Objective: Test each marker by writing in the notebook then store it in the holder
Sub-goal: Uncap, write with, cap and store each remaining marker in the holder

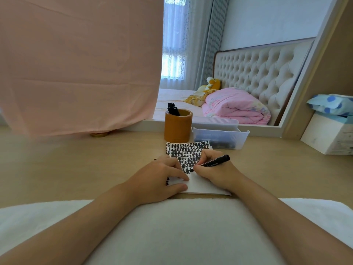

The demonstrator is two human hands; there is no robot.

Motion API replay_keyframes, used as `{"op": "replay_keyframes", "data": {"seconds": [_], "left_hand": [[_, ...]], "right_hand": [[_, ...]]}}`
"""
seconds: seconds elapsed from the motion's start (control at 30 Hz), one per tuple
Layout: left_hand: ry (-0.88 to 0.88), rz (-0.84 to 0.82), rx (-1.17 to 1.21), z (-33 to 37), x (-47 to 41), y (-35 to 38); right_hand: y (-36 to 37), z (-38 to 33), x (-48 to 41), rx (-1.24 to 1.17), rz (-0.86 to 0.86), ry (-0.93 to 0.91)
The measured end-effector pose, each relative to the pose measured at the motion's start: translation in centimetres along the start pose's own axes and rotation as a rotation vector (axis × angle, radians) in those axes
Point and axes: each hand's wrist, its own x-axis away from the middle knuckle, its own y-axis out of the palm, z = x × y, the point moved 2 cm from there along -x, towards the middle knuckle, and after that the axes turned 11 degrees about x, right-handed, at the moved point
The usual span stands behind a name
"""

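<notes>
Your round brown holder point(178, 129) stands upright on the pale wooden table point(76, 161), just behind the notebook point(188, 150). A few black markers point(173, 109) sit in it, leaning toward its left side with their ends above the rim. Just to its right is a clear plastic tray point(221, 135) with dark shapes point(215, 142) lying in it, too blurred through the frosted wall to name. The marker point(213, 163) you are using lies at a low slant. Its long axis runs from lower left to upper right, with the tip down on the page and the back end pointing up and away to the right. Your right hand point(215, 174) grips it with curled fingers near the tip. Your left hand point(162, 178) rests on the notebook's left side, fingers fairly straight, pressing the paper. Rows of black marks pack the upper page, and the lower part is smooth plain white
</notes>
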Motion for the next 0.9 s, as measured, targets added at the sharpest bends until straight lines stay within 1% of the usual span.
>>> {"op": "replay_keyframes", "data": {"seconds": [0.17,0.33,0.5,0.63,0.9], "left_hand": [[-0.015,-0.006,0.006,0.0,0.09,0.01],[-0.028,-0.009,0.009,-0.08,0.06,0.06],[-0.026,-0.005,0.014,0.0,0.07,0.04],[-0.02,-0.004,0.018,0.09,0.08,-0.04],[-0.017,0.006,0.015,-0.07,0.11,0.09]], "right_hand": [[0.03,-0.09,-0.17,0.015,-0.021,0.001],[0.03,-0.02,-0.1,0.002,0.006,0.002],[-0.13,-0.07,0.05,-0.002,-0.047,-0.009],[-0.16,-0.05,-0.12,-0.02,-0.008,0.007],[-0.08,-0.15,-0.01,-0.008,-0.005,0.001]]}}
